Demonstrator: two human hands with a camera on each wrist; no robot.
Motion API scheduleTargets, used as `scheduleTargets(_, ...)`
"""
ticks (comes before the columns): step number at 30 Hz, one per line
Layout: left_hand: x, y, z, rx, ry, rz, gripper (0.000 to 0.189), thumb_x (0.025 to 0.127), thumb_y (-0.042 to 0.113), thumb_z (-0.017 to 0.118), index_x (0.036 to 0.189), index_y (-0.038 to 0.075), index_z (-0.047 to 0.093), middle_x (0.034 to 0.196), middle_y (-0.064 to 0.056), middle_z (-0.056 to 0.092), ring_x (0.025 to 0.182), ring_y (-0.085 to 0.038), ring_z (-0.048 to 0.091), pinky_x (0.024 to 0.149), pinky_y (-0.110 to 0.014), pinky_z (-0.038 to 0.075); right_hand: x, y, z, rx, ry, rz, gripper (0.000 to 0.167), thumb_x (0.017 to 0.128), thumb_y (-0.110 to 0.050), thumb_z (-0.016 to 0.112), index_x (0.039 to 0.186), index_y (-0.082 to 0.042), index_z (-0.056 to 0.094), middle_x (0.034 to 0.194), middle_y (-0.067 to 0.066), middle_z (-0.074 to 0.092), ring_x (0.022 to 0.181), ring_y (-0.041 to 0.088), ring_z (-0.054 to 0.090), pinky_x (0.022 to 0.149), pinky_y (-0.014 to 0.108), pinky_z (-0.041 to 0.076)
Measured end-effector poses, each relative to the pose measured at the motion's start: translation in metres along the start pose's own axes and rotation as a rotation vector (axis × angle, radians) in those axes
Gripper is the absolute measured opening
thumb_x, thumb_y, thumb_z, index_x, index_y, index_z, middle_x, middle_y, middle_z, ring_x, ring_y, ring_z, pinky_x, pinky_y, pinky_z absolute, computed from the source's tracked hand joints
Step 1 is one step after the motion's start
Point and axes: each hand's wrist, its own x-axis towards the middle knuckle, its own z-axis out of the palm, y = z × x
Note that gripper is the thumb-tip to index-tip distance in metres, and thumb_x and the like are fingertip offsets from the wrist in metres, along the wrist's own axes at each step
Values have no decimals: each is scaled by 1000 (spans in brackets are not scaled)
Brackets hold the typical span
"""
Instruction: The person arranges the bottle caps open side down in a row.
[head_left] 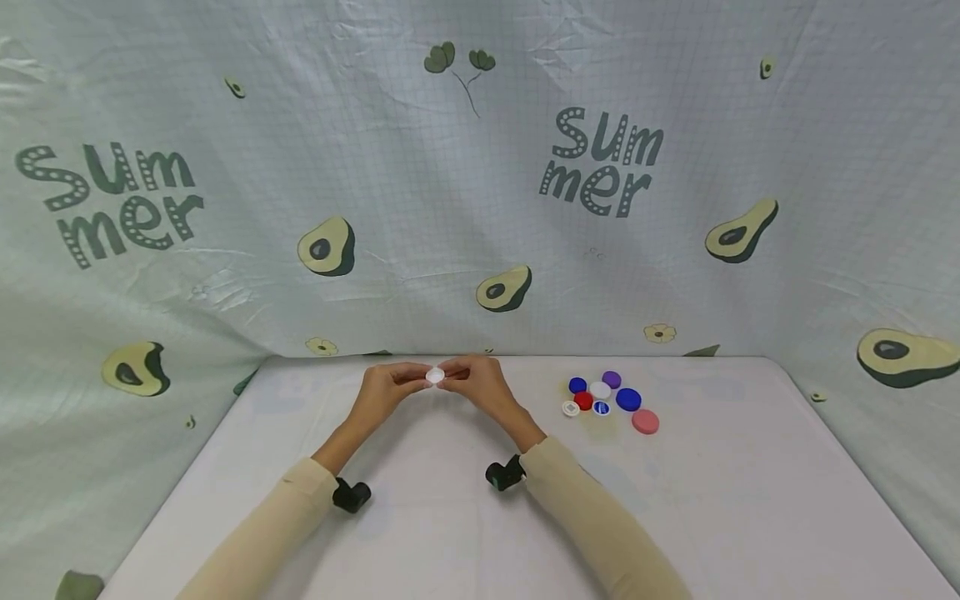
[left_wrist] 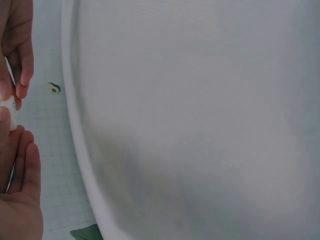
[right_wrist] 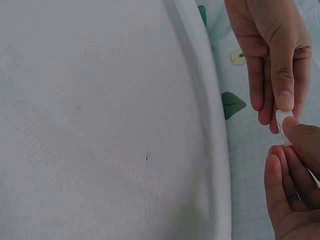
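Note:
Near the far edge of the table, a small round white bottle cap (head_left: 435, 377) is held up between both hands. My left hand (head_left: 384, 390) pinches it from the left with thumb and fingertips. From the right, my right hand (head_left: 480, 383) pinches the same cap. Seen edge-on, the white cap (right_wrist: 283, 124) shows faint marks on its side in the right wrist view; the fingers cover part of it. The left wrist view catches the cap (left_wrist: 11, 114) at its left border, between the two hands.
Right of the hands lies a group of caps: a purple one (head_left: 611, 380), a red one (head_left: 582, 401), a large blue one (head_left: 628, 400), a pink one (head_left: 646, 422) and several more. Behind the white table (head_left: 750, 500) hangs a printed curtain (head_left: 420, 167).

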Motion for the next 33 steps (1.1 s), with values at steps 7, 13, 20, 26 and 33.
scheduleTargets(7, 6, -5, -2, 34, -18, -105, 26, 88, 10, 78, 112, 1, 77, 109, -14, 76, 98, -27, 74, 78, -25, 59, 9, 0, 4, -8, -18, 51, 27, 87, -10, 81, 111, -1, 77, 100, 11, 77, 91, 20, 74, 74, 23, 58)
scheduleTargets(13, 11, -9, -4, 65, -49, -156, 24, 87, 7, 79, 110, 0, 77, 107, -16, 76, 98, -29, 73, 79, -30, 59, 16, 3, 9, -55, -29, 110, 24, 84, -10, 84, 107, -4, 79, 92, 6, 77, 83, 12, 70, 70, 20, 54)
scheduleTargets(20, 14, -17, -2, 122, -133, -161, 23, 88, 7, 79, 108, -3, 77, 102, -17, 76, 95, -29, 73, 80, -35, 59, 16, 6, 15, -121, -56, 193, 22, 82, -9, 85, 103, -4, 80, 86, 5, 75, 71, 7, 62, 62, 18, 48)
scheduleTargets(26, 13, -22, -1, 167, -155, -109, 20, 86, 10, 82, 102, 0, 79, 91, -11, 77, 85, -21, 73, 75, -35, 58, 14, 8, 19, -154, -63, 237, 20, 82, -7, 85, 101, -3, 80, 86, 5, 76, 71, 7, 62, 62, 17, 48)
scheduleTargets(33, 14, -21, 4, 202, -156, -178, 16, 87, 8, 80, 101, 1, 79, 92, -8, 77, 83, -16, 70, 71, -28, 55, 15, 4, 21, -196, -68, 260, 16, 82, -3, 84, 98, -2, 80, 86, 5, 75, 76, 10, 62, 67, 20, 50)
